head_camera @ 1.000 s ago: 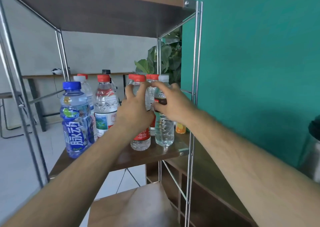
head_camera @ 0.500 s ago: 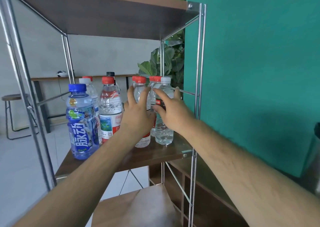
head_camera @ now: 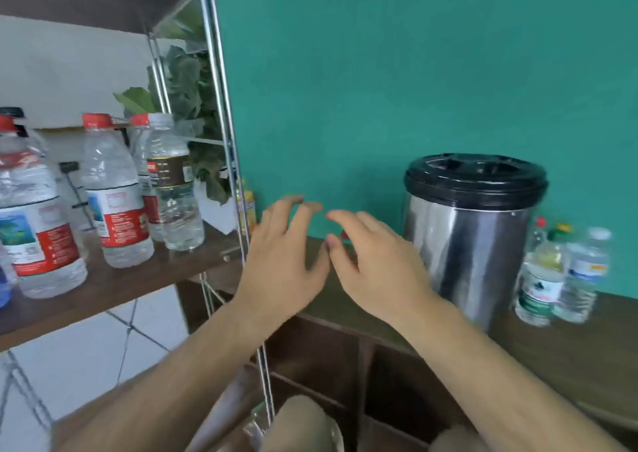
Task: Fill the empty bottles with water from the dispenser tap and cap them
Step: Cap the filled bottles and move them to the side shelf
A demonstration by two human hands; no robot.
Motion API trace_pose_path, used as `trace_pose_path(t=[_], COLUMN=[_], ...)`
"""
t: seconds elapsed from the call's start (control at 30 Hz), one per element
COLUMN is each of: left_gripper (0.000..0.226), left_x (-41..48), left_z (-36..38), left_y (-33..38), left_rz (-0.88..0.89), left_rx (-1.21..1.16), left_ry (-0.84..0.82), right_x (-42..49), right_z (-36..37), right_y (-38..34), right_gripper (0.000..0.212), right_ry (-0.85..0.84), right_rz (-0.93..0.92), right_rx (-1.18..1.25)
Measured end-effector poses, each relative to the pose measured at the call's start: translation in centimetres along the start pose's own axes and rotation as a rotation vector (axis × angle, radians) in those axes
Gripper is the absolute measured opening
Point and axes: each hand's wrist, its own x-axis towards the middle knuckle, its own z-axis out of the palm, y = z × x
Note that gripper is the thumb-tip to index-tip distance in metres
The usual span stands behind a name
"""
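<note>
Several capped water bottles stand on the metal rack's wooden shelf (head_camera: 114, 286) at the left, among them a red-labelled bottle (head_camera: 115, 196) and a brown-labelled bottle with a white cap (head_camera: 174, 186). A steel water dispenser (head_camera: 471, 241) with a black lid stands on the wooden counter (head_camera: 569, 344) at the right; its tap is hidden. My left hand (head_camera: 286, 261) and my right hand (head_camera: 373, 255) hover side by side between the rack and the dispenser, fingers loosely spread, holding nothing. Two small bottles (head_camera: 561, 275) stand right of the dispenser.
A teal wall (head_camera: 379, 72) rises behind the counter. The rack's metal post (head_camera: 228, 148) runs just left of my left hand. A leafy plant (head_camera: 193, 106) sits behind the rack. Open cubbies (head_camera: 345, 365) lie under the counter.
Both hands have let go of the bottles on the shelf and moved right, empty. The view has swung right, bringing the dispenser and counter into sight.
</note>
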Motion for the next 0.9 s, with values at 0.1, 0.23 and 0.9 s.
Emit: trace_pose_path(t=[0.1, 0.23, 0.9], left_gripper=[0.050, 0.053, 0.095], left_x=[0.5, 0.5, 8.6], left_z=[4.7, 10.8, 37.4], left_y=[5.5, 12.9, 28.8], left_rz=[0.058, 0.182, -0.025], left_rx=[-0.130, -0.303, -0.300], left_ry=[-0.111, -0.259, -0.785], right_x=[-4.3, -9.4, -10.9], right_z=[-2.8, -6.4, -8.1], right_y=[5.9, 12.5, 41.0], right_gripper=[0.042, 0.040, 0.067], right_ry=[0.023, 0.092, -0.219], right_rz=[0.160, 0.350, 0.853], right_rx=[-0.079, -0.147, -0.327])
